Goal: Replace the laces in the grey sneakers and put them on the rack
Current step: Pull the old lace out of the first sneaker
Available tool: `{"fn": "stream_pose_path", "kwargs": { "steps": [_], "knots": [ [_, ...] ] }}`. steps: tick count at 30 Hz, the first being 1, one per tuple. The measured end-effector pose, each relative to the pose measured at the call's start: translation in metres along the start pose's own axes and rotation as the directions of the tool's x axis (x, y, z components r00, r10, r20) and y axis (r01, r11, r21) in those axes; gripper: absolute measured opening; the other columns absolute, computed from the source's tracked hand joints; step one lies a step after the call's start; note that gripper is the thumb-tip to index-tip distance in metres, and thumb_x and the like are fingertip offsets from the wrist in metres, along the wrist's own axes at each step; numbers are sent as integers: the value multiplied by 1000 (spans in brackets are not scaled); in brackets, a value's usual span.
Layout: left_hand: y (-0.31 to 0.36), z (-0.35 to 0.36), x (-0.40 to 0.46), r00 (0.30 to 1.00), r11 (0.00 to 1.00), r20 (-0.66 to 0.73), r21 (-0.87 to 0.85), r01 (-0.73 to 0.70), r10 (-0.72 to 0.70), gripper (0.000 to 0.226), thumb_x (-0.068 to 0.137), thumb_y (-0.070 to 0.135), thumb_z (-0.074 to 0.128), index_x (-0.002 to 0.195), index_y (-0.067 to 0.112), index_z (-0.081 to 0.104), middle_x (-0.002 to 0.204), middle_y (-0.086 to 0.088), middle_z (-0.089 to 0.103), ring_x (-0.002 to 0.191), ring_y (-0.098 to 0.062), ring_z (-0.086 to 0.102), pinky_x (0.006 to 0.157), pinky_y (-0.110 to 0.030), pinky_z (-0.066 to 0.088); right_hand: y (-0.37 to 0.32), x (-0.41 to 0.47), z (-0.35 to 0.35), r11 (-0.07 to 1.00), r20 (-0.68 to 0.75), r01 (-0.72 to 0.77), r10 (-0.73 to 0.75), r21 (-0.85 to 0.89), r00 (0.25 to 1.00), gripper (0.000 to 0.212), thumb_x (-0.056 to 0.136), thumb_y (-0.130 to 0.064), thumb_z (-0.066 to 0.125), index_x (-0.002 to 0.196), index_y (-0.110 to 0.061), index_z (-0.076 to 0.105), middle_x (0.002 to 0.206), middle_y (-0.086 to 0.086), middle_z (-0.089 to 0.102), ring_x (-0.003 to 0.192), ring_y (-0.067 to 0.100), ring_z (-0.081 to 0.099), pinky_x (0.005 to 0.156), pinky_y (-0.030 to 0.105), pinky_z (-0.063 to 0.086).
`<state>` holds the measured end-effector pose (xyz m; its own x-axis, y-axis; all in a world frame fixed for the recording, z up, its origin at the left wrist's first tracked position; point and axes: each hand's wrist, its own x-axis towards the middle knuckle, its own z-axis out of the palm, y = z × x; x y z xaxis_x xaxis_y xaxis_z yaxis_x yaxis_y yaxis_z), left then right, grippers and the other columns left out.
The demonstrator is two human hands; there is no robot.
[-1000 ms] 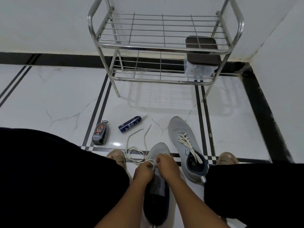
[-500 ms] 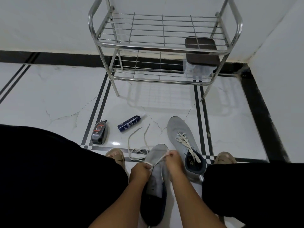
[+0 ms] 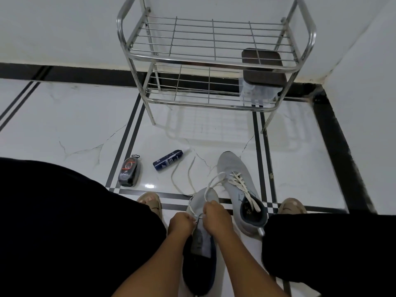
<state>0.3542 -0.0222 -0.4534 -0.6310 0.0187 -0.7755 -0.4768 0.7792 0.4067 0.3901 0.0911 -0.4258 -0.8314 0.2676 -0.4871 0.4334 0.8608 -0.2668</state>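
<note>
Both hands' fingers (image 3: 206,211) pinched on white lace (image 3: 211,184) over near grey sneaker (image 3: 202,239).

You can read nothing here: print on the blue bottle (image 3: 167,160) and black polish tub (image 3: 129,172) is blurred.

— What lies on the white tiled floor (image 3: 64,125), left of centre?
— A black shoe-polish sponge (image 3: 128,172) and, just right, a dark blue spray can (image 3: 168,160) on its side.
— Farther right?
— A brown-lidded clear box (image 3: 261,79).
</note>
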Motion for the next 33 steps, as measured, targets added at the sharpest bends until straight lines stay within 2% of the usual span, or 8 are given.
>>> {"fn": "stream_pose_path", "kwargs": {
  "steps": [11,15,18,20,21,24,28,33],
  "knots": [
    [1,3,0,1000,995,-12,101,-6,7,22,86,22,62,102,13,74,107,-6,70,99,-24,64,80,-27,51,1,-12,15,951,-96,181,-210,-251,973,15,84,-8,66,99,-12,65,98,8,61,91,25,61,70,35,51],
    [-1,3,-2,999,991,-39,126,-32,37,21,86,23,60,102,16,73,110,-5,69,102,-24,63,83,-27,50,4,-2,10,979,-111,-113,133,171,985,20,90,-13,49,106,-9,60,105,8,58,103,29,59,75,33,45],
    [-4,2,-3,996,988,-64,145,-51,61,26,88,24,56,109,17,70,117,-5,66,110,-25,61,89,-28,48,17,13,-28,271,68,-273,585,923,808,20,91,-11,39,91,-6,59,83,9,58,85,31,64,64,31,45],
    [-6,3,-3,996,989,-62,135,-56,65,27,88,23,56,110,17,70,120,-5,66,113,-24,60,93,-29,49,32,23,-73,-399,276,9,652,917,707,21,91,-3,36,88,-4,57,71,8,57,64,24,59,58,30,50],
    [-6,3,-3,996,989,-64,140,-58,67,26,89,24,56,111,17,70,120,-5,65,113,-24,60,93,-29,49,39,25,-94,-481,277,132,684,867,675,20,92,-2,35,89,-3,55,66,8,53,56,20,54,54,28,49],
    [-5,4,-2,996,989,-62,139,-52,61,28,90,29,58,111,16,69,119,-6,66,112,-24,60,93,-30,49,43,29,-119,-6,-57,92,748,996,661,13,94,-16,46,94,-7,56,78,8,56,61,18,51,57,30,43],
    [-2,4,-4,999,992,-50,122,-14,20,29,88,30,59,110,15,70,117,-6,67,110,-25,61,93,-33,51,22,24,-52,809,-135,-198,322,554,937,18,90,-21,49,98,-11,62,102,7,64,91,26,61,77,32,49],
    [-1,4,-1,999,992,-40,128,-5,10,25,87,26,59,106,15,71,112,-5,68,103,-24,63,88,-28,51,6,-9,17,998,3,-43,43,-56,999,20,95,-18,51,112,-14,59,122,7,53,100,29,61,78,35,48]
  ]
}}
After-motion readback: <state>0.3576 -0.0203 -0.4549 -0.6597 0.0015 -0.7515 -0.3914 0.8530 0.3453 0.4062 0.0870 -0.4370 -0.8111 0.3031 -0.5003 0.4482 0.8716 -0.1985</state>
